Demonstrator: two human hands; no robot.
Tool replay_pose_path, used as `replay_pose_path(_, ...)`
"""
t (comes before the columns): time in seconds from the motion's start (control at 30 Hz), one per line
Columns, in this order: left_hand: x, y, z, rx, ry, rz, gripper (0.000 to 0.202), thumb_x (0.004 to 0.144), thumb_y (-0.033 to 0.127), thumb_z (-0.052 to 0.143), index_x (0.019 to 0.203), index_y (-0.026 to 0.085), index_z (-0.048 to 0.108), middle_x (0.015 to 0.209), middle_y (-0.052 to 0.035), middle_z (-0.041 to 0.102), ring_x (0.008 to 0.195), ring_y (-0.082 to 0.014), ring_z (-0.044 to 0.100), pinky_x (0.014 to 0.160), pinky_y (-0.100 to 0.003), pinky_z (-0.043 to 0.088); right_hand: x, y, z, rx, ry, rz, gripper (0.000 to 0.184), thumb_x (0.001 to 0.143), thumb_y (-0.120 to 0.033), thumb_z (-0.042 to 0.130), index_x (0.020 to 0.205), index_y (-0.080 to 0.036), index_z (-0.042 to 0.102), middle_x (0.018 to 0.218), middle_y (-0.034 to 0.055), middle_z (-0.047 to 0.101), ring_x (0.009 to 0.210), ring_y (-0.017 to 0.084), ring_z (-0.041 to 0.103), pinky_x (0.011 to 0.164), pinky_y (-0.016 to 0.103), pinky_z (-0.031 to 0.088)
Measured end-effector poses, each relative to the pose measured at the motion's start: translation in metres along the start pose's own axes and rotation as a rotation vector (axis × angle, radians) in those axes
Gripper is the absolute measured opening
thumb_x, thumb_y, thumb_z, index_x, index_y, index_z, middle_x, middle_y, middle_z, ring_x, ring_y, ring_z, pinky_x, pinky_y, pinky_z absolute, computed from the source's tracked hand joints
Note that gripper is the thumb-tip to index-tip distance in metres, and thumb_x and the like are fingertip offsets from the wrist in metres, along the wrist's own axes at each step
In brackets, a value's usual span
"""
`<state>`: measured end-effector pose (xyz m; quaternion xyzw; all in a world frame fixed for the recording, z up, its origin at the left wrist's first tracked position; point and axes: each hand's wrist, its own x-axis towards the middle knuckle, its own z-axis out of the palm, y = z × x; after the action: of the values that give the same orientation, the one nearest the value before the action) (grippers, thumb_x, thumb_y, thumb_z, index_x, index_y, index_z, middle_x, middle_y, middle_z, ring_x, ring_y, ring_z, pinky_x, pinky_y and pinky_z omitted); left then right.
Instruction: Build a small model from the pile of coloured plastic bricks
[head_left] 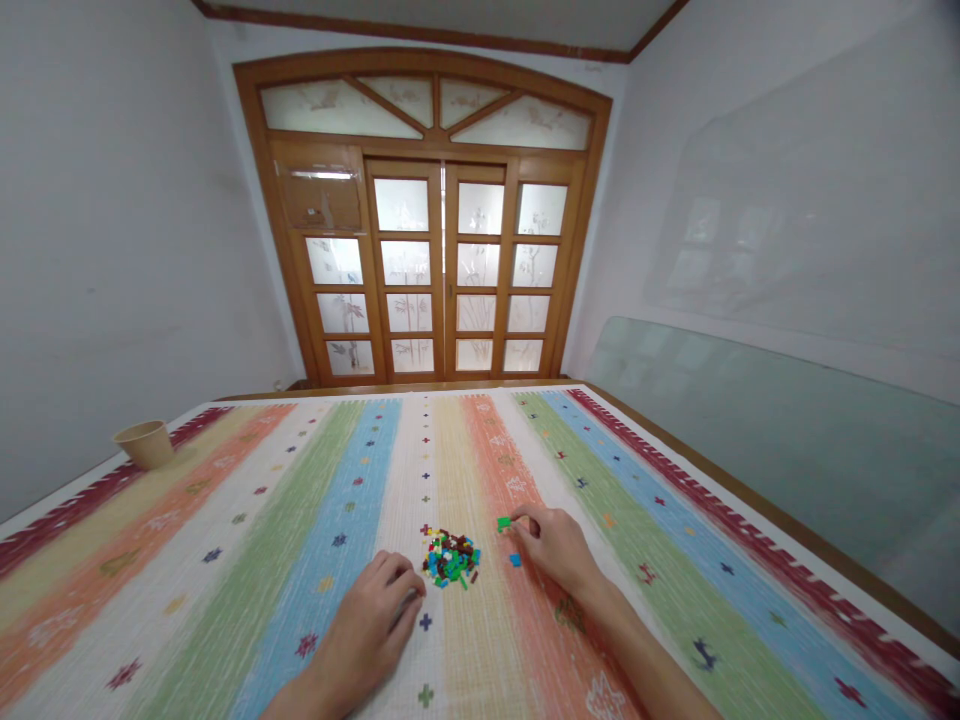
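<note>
A small heap of multicoloured plastic bricks is gathered near the middle of a striped woven cloth — most pieces are piled together, while a green brick and a blue brick are lying just apart on the right. The right hand is held half-curled, its fingertips set down just beside the green brick; whether anything is gripped cannot be told. The left hand is curled at the near edge of the heap, with anything it may hold hidden by the fingers. The heap is placed well apart from the table's wooden edge on the right and from a paper cup near the far left corner — glazed wooden doors are seen beyond
</note>
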<state>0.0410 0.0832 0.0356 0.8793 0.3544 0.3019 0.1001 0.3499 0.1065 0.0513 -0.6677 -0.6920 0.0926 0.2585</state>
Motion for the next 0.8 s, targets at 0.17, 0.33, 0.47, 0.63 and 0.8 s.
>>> replay_pose_path(0.17,-0.001,-0.001,0.001,0.004,0.001,-0.002,0.015,0.100,0.015,0.052,0.094,0.023,0.064,0.099,-0.0062,0.067,0.093,-0.0241,0.066,0.082,-0.037,0.055,0.002,0.004,0.000,-0.032,0.009,0.044,0.025,0.093,-0.023,0.058,0.100,-0.023,0.081,0.069,0.0018,0.072,0.063,0.017,0.062,0.061,0.026,0.030)
replay_pose_path(0.33,-0.001,0.000,0.001,0.010,-0.001,-0.004,0.014,0.100,0.015,0.053,0.095,0.023,0.064,0.099,-0.0062,0.068,0.093,-0.0244,0.066,0.082,-0.037,0.055,0.003,0.009,0.001,-0.058,-0.005,0.055,0.026,0.095,-0.026,0.057,0.104,-0.022,0.081,0.072,0.0029,0.074,0.066,0.017,0.064,0.061,0.025,0.031)
replay_pose_path(0.47,0.000,0.001,-0.001,0.002,0.017,0.005,0.015,0.099,0.014,0.054,0.093,0.024,0.064,0.098,-0.0056,0.068,0.091,-0.0236,0.066,0.081,-0.035,0.055,0.004,0.010,0.000,-0.076,-0.006,0.079,0.028,0.096,-0.027,0.056,0.106,-0.023,0.081,0.075,0.0039,0.076,0.071,0.019,0.067,0.063,0.026,0.034)
replay_pose_path(0.63,0.001,0.002,-0.001,0.003,0.019,0.008,0.015,0.099,0.014,0.053,0.094,0.023,0.064,0.098,-0.0055,0.068,0.091,-0.0234,0.066,0.081,-0.035,0.055,0.004,0.010,0.000,-0.112,-0.008,0.098,0.030,0.097,-0.027,0.054,0.109,-0.024,0.081,0.083,0.0056,0.080,0.077,0.020,0.071,0.064,0.026,0.036)
replay_pose_path(0.8,0.000,0.001,0.000,0.003,0.009,0.001,0.015,0.099,0.014,0.053,0.094,0.023,0.064,0.099,-0.0057,0.068,0.092,-0.0236,0.066,0.082,-0.036,0.055,0.005,0.011,0.003,-0.162,-0.005,0.136,0.030,0.097,-0.025,0.054,0.112,-0.025,0.081,0.094,0.0078,0.082,0.088,0.022,0.074,0.068,0.026,0.039)
